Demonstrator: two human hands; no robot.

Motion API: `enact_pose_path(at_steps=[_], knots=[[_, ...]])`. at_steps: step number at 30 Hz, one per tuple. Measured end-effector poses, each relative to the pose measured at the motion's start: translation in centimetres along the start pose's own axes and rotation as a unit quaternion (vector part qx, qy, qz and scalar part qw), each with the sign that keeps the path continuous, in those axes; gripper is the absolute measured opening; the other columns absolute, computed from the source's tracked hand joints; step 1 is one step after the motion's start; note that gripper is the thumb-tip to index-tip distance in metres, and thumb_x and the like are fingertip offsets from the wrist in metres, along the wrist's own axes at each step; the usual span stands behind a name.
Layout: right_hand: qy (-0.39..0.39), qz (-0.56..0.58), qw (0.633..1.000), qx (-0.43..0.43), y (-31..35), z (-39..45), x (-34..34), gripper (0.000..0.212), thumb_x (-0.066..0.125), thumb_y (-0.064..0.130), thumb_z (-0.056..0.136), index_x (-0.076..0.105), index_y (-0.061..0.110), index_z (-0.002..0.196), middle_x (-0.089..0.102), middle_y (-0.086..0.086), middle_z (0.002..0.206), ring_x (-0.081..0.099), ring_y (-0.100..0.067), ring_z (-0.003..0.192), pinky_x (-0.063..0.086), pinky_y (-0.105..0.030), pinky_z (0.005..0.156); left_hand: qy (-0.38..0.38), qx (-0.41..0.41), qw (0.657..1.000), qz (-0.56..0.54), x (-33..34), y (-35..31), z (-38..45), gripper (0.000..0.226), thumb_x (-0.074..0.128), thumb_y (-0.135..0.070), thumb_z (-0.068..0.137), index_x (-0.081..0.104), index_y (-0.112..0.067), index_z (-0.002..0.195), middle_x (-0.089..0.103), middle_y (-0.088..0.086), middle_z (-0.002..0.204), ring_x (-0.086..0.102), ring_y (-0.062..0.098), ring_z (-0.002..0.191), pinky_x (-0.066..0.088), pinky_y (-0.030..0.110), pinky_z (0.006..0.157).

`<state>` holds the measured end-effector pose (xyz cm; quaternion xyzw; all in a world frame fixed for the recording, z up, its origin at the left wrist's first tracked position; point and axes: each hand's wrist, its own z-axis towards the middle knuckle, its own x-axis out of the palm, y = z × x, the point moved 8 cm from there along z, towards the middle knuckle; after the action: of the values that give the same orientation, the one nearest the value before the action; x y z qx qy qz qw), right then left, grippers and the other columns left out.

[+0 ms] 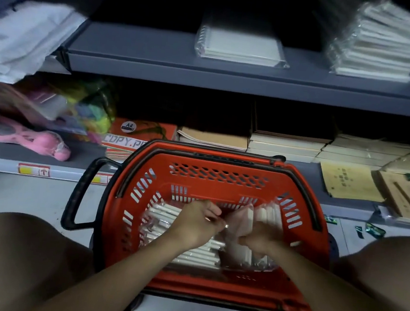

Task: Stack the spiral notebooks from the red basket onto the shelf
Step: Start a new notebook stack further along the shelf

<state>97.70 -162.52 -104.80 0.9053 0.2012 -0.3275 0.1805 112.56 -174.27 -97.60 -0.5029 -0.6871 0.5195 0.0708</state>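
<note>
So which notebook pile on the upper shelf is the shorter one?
The middle pile, a flat wrapped pack with its spiral on the left. The pile at the right stands several packs taller.

"A4" is printed in a round badge on the orange paper ream; "COPY.P…" is read below, cut off.

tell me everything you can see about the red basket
The red basket is moulded plastic with slotted walls, a dark rim band and a black handle swung out to its left. It sits on the pale floor against the lowest shelf. Inside lie plastic-wrapped white notebooks; both hands, left and right, reach into it.
</note>
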Motion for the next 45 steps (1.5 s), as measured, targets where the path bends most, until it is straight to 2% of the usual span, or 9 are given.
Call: enact_pose_path(at_steps=[3,12,21,28,32,35,40,42,45], knots=[[-0.03,0.007,0.999,0.024,-0.8,0.7,0.1,0.038,0.067,0.037,0.087,0.062,0.009,0.113,0.062,0.003,0.062,0.061,-0.009,0.049,0.037,-0.019,0.04,0.011,0.006,1.0,0.02,0.5,0.0,-0.3,0.023,0.074,-0.02,0.086,0.07,-0.012,0.108,0.067,-0.005,0.092,0.058,-0.001,0.073,0.039,0.0,0.058],[-0.086,0.153,0.983,-0.043,1.1,-3.0,-8.2,0.02,0.072,0.021,0.079,0.066,0.002,0.073,0.063,-0.011,0.053,0.057,-0.023,0.044,0.044,-0.027,0.049,0.007,-0.005,1.0,0.001,-0.7,0.6,-1.4,0.018,0.074,-0.016,0.086,0.07,-0.018,0.103,0.069,-0.004,0.097,0.059,0.003,0.071,0.04,0.008,0.062],[-0.168,0.383,0.882,-0.218,-1.6,-14.5,-16.1,0.022,0.058,0.011,0.094,0.058,-0.003,0.077,0.05,0.0,0.052,0.046,-0.017,0.049,0.034,-0.025,0.046,0.027,-0.018,0.999,0.033,-3.6,-0.2,-4.8,0.038,0.073,-0.037,0.088,0.064,-0.019,0.12,0.065,-0.004,0.114,0.062,0.01,0.09,0.047,0.019,0.075],[-0.039,0.583,0.76,-0.284,1.2,-16.8,-13.6,0.03,0.05,0.012,0.095,0.063,0.012,0.122,0.074,-0.011,0.114,0.072,-0.028,0.102,0.06,-0.046,0.079,0.11,0.05,0.956,-0.266,-3.4,-4.5,-8.0,0.026,0.058,-0.018,0.099,0.063,-0.008,0.122,0.073,0.013,0.116,0.071,0.032,0.106,0.058,0.042,0.093],[0.028,0.566,0.75,-0.34,4.4,-17.2,-10.7,0.056,0.084,0.028,0.072,0.063,0.01,0.12,0.074,-0.016,0.105,0.074,-0.028,0.089,0.063,-0.037,0.07,0.059,0.092,0.872,-0.477,-6.6,-5.9,-8.1,0.041,0.039,0.014,0.088,0.06,0.001,0.12,0.071,0.019,0.113,0.066,0.037,0.109,0.059,0.042,0.087],[0.06,0.553,0.762,-0.331,5.8,-17.3,-9.3,0.084,0.099,0.036,0.044,0.062,-0.002,0.11,0.074,-0.019,0.085,0.074,-0.038,0.08,0.063,-0.044,0.069,0.102,0.137,0.827,-0.536,-9.3,-7.1,-8.4,0.056,0.048,-0.002,0.082,0.048,0.002,0.138,0.058,0.024,0.134,0.056,0.038,0.121,0.053,0.045,0.091],[0.105,0.606,0.712,-0.34,7.0,-18.3,-10.4,0.071,0.095,0.026,0.057,0.065,-0.003,0.114,0.069,-0.036,0.098,0.073,-0.042,0.079,0.063,-0.04,0.065,0.008,0.141,0.853,-0.503,-12.3,-7.3,-7.5,0.067,0.054,-0.005,0.068,0.049,-0.005,0.135,0.069,0.017,0.121,0.07,0.027,0.1,0.059,0.036,0.071],[0.092,0.643,0.676,-0.347,6.8,-18.5,-12.3,0.04,0.076,0.013,0.076,0.067,0.005,0.114,0.071,-0.032,0.098,0.074,-0.038,0.073,0.063,-0.037,0.061,-0.005,0.141,0.854,-0.5,-13.3,-7.8,-7.0,0.07,0.054,-0.005,0.067,0.047,-0.004,0.137,0.065,0.02,0.129,0.068,0.03,0.102,0.059,0.037,0.072],[0.085,0.635,0.683,-0.351,7.0,-18.3,-13.7,0.038,0.06,0.001,0.08,0.065,0.0,0.117,0.069,-0.033,0.107,0.074,-0.034,0.074,0.063,-0.033,0.062,0.001,0.16,0.868,-0.469,-15.2,-9.2,-6.5,0.071,0.056,-0.002,0.069,0.046,-0.006,0.139,0.062,0.022,0.133,0.065,0.035,0.114,0.056,0.043,0.085]])
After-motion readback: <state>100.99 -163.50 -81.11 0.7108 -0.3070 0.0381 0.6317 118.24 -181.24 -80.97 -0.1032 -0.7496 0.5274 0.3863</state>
